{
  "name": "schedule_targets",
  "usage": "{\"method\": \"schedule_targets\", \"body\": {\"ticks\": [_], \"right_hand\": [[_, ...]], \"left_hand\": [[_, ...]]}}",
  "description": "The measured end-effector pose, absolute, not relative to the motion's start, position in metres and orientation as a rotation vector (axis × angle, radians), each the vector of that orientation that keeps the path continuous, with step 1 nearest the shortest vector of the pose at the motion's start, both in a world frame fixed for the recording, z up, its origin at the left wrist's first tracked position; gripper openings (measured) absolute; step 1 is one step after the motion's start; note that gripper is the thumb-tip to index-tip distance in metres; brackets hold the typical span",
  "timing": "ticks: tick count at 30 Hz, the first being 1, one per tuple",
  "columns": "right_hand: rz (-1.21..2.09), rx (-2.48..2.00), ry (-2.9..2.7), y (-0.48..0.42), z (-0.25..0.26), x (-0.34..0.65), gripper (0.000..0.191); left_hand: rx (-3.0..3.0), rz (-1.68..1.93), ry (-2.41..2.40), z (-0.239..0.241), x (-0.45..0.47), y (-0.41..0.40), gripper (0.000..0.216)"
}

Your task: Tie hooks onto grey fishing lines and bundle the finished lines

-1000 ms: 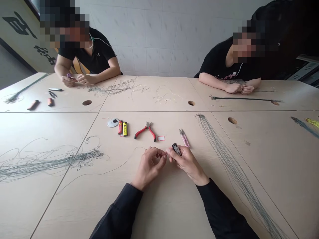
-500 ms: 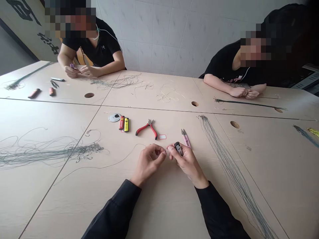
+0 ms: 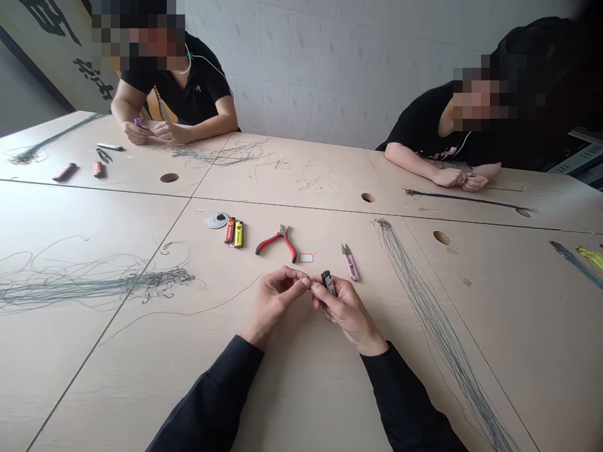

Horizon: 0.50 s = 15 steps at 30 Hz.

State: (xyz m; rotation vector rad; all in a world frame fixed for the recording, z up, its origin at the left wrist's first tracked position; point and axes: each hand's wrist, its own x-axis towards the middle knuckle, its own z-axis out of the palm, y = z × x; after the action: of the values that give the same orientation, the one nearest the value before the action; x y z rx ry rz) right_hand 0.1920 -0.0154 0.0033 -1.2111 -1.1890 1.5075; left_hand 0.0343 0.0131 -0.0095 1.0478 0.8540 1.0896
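My left hand [image 3: 277, 302] and my right hand [image 3: 347, 309] meet at the fingertips above the pale wooden table [image 3: 301, 389]. The right hand is shut on a black lighter [image 3: 328, 283]. The left fingers pinch something small, mostly hidden, and a thin grey line [image 3: 207, 309] runs from near that hand leftward across the table. Just beyond my right hand lie pink thread snips [image 3: 350, 263], apart from it.
Red-handled pliers [image 3: 276, 243], a red and a yellow lighter [image 3: 234, 233], a round disc [image 3: 217, 220] and a small label [image 3: 306, 258] lie ahead. Bundles of grey line [image 3: 94, 285] [image 3: 438, 326] spread to both sides. Two co-workers [image 3: 174, 94] [image 3: 443, 138] sit opposite.
The whole view has tilted slightly as my head moved. My hands stay together, pulled slightly nearer each other, and the black lighter remains in my right hand.
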Motion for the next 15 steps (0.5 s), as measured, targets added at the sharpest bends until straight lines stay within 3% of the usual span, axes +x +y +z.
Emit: {"method": "schedule_targets", "body": {"ticks": [15], "right_hand": [[1.42,-1.305,-1.226,-0.0147,-0.0006,0.1954,0.032]], "left_hand": [[1.049,1.004,0.902,-0.0084,0.034,0.0125,0.028]]}}
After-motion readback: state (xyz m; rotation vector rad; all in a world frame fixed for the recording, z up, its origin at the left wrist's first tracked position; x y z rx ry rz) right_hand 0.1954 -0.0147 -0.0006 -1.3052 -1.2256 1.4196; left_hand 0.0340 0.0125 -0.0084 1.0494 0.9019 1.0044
